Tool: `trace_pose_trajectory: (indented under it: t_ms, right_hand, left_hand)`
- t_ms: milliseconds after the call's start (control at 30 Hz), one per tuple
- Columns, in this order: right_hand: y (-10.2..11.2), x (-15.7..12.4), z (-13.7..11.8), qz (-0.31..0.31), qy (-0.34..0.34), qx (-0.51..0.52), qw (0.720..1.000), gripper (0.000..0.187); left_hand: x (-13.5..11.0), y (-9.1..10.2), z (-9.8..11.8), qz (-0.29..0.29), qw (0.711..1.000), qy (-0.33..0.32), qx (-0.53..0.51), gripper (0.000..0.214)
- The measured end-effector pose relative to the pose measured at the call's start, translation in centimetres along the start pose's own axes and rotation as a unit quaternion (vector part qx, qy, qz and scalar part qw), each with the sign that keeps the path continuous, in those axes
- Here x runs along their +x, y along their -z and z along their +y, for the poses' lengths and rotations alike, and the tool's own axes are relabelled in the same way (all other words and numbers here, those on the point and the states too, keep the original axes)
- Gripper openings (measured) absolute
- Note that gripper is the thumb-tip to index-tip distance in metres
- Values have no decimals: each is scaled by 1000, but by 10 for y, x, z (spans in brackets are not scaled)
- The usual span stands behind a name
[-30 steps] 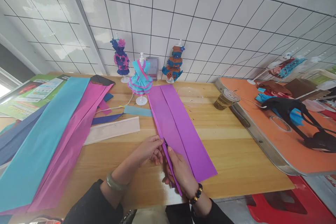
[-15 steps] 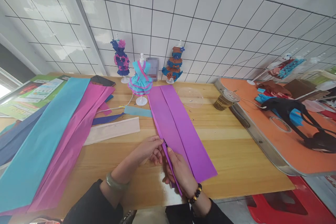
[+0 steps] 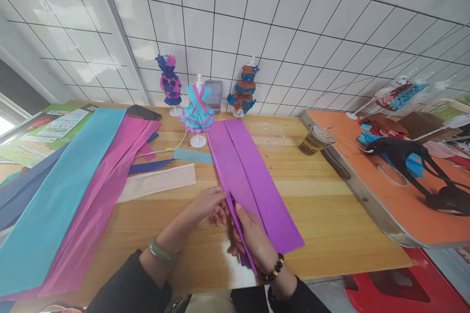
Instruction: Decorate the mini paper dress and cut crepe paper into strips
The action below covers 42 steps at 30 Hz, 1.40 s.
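Note:
A long purple sheet (image 3: 273,205), fabric or crepe paper, lies lengthwise on the wooden table with a fold running down it. My left hand (image 3: 211,205) pinches its left edge between thumb and forefinger, the other fingers curled. Close beside it, my right hand (image 3: 253,232) is closed around what look like small scissors (image 3: 232,199). Only their dark pointed blades show, at the sheet's left edge; the handles are hidden in the palm. A narrow purple strip along that edge hangs down past my right hand.
Blue and pink sheets (image 3: 81,166) cover the left side, near a white strip (image 3: 157,182). Small dress forms, one in a turquoise dress (image 3: 197,107), stand at the back. A lidded cup (image 3: 316,139) is right, beside an orange table (image 3: 367,190) holding a black strap.
The blades show slightly more above my right hand and point a little further up the sheet. Both hands stay in nearly the same place.

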State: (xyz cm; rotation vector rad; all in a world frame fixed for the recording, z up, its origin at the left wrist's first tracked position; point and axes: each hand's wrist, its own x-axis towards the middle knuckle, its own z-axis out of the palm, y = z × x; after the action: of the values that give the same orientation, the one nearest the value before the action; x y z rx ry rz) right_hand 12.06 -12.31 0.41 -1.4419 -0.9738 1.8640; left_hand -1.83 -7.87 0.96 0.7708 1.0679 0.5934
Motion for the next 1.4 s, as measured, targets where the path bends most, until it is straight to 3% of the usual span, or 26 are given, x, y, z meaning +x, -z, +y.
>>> trace_pose_trajectory:
  t_ms: [333,1133,1400]
  right_hand:
    - [-5,9,-14,-16,-3,-12,1000,51]
    - [-5,16,-7,-7,15,-27,1000,48]
    - [-4,15,-10,-5,-8,-24,1000,49]
  left_hand:
    - [2,3,-3,-16,1000,-8,-6,23]
    - [2,3,-3,-11,1000,4,-27,22]
    - [4,14,5,-26,999,14,-27,31]
